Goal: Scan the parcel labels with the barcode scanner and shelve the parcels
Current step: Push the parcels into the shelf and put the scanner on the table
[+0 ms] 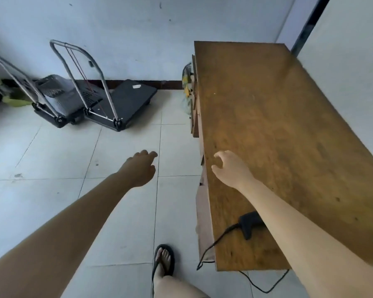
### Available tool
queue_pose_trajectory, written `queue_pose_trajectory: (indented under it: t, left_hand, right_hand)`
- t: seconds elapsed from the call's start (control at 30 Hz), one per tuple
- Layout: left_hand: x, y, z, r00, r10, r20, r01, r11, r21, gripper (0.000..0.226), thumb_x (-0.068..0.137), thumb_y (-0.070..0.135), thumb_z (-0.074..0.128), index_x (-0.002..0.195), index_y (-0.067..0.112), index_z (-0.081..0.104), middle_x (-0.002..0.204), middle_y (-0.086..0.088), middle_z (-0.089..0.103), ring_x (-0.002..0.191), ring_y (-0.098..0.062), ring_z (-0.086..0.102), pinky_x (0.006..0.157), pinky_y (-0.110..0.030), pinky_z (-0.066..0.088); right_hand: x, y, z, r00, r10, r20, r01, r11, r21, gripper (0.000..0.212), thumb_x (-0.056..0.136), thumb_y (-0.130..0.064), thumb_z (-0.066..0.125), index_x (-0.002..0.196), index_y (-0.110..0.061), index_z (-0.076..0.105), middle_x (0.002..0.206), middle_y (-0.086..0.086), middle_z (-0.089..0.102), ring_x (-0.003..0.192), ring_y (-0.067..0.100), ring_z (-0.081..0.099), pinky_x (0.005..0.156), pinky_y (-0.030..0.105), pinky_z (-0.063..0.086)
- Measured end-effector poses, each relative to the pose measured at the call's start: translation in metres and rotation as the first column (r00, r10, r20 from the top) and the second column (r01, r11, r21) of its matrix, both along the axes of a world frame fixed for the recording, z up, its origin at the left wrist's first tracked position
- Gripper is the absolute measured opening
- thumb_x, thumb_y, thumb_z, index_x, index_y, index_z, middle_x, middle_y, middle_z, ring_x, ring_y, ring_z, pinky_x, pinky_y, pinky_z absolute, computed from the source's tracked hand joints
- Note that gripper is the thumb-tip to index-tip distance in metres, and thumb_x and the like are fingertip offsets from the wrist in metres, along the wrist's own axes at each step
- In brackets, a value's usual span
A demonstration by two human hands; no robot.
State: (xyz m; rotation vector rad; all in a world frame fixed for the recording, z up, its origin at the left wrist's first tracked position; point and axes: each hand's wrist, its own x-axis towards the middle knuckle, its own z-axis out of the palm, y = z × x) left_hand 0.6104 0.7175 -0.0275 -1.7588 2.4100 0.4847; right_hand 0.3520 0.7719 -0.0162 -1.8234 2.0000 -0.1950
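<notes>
The left hand (141,166) reaches forward over the tiled floor (52,168), fingers loosely extended and holding nothing. To its right, the right hand (230,166) hovers above the near-left part of the desk (278,115), fingers half curled with the thumb spread apart, also holding nothing.

At far left, against the wall (127,29), stand two black platform trolleys with raised metal handles. The left trolley (50,117) carries a grey plastic basket (52,87), and the right trolley (127,100) sits just beside it. Nearer, a foot in a black flip-flop (163,261) stands on the floor just left of the desk.

Brown cardboard (202,211) shows below the desk's left edge; I cannot tell whether it is a parcel. The black barcode scanner (249,224) lies on the near end of the desk, partly hidden under the right forearm. Its cable (215,241) runs off the desk's near-left corner and down to the floor.
</notes>
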Motion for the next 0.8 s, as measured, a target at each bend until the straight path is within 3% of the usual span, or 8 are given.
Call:
queue_pose_trajectory:
  t: [0.17,0.33,0.4,0.5,0.63,0.73,0.8]
  left_hand:
    - [-0.005,-0.080,0.003,0.995,-0.089,-0.049,0.091,0.995,0.028,0.046,0.096,0.021,0.043,0.141,0.015,0.037,0.133,-0.010,0.048,0.123,-0.029,0.045,0.102,-0.040,0.040]
    - [-0.050,-0.133,0.003,0.937,-0.347,-0.048,0.348,0.938,0.004,0.047,0.096,0.021,0.041,0.142,0.015,0.036,0.137,-0.010,0.045,0.125,-0.029,0.042,0.103,-0.038,0.038]
    - [-0.079,-0.147,-0.004,0.882,-0.466,-0.073,0.468,0.884,0.011,0.046,0.096,0.020,0.041,0.141,0.015,0.037,0.137,-0.010,0.044,0.125,-0.029,0.043,0.103,-0.038,0.038]
    - [-0.133,-0.161,-0.012,0.768,-0.621,-0.153,0.629,0.778,-0.001,0.042,0.095,0.020,0.043,0.136,0.014,0.042,0.132,-0.010,0.048,0.119,-0.029,0.047,0.099,-0.039,0.040]
    - [-0.194,-0.151,-0.018,0.574,-0.801,-0.170,0.817,0.575,0.046,0.037,0.093,0.025,0.046,0.127,0.011,0.049,0.124,-0.010,0.053,0.117,-0.029,0.051,0.095,-0.036,0.043]
    - [-0.219,-0.124,-0.023,0.466,-0.833,-0.299,0.883,0.416,0.218,0.046,0.091,0.038,0.052,0.130,0.015,0.048,0.120,-0.005,0.058,0.108,-0.024,0.058,0.090,-0.037,0.052]
    - [-0.229,-0.100,-0.030,0.451,-0.815,-0.364,0.876,0.327,0.355,0.059,0.086,0.049,0.058,0.136,0.021,0.044,0.123,-0.001,0.060,0.109,-0.020,0.060,0.090,-0.036,0.054]
  right_hand:
    - [0.010,-0.047,0.000,0.987,-0.158,0.036,0.157,0.987,0.035,0.044,0.097,-0.030,0.049,0.137,-0.013,0.046,0.143,0.006,0.048,0.130,0.023,0.046,0.103,0.037,0.042]
    - [-0.003,-0.056,0.011,0.922,-0.384,0.050,0.383,0.924,0.028,0.043,0.097,-0.031,0.050,0.137,-0.014,0.047,0.144,0.005,0.047,0.131,0.022,0.046,0.103,0.036,0.043]
    - [-0.012,-0.050,0.012,0.856,-0.514,0.051,0.513,0.858,0.025,0.043,0.097,-0.030,0.050,0.137,-0.014,0.047,0.143,0.004,0.046,0.127,0.022,0.048,0.099,0.035,0.046]
    - [-0.017,-0.031,0.009,0.678,-0.734,0.035,0.735,0.678,-0.012,0.042,0.097,-0.030,0.051,0.136,-0.016,0.048,0.141,0.004,0.046,0.124,0.021,0.050,0.096,0.033,0.048]
    - [0.004,0.005,-0.007,0.314,-0.949,0.005,0.949,0.314,0.022,0.040,0.096,-0.029,0.052,0.134,-0.017,0.049,0.137,0.005,0.047,0.116,0.022,0.054,0.088,0.031,0.047]
    - [0.031,0.026,-0.020,0.074,-0.997,0.004,0.993,0.074,0.096,0.043,0.094,-0.030,0.054,0.134,-0.016,0.048,0.132,0.006,0.050,0.107,0.024,0.059,0.080,0.029,0.048]
    - [0.051,0.038,-0.028,-0.090,-0.995,0.044,0.986,-0.083,0.142,0.043,0.091,-0.032,0.058,0.131,-0.018,0.049,0.126,0.004,0.057,0.106,0.023,0.061,0.083,0.028,0.049]
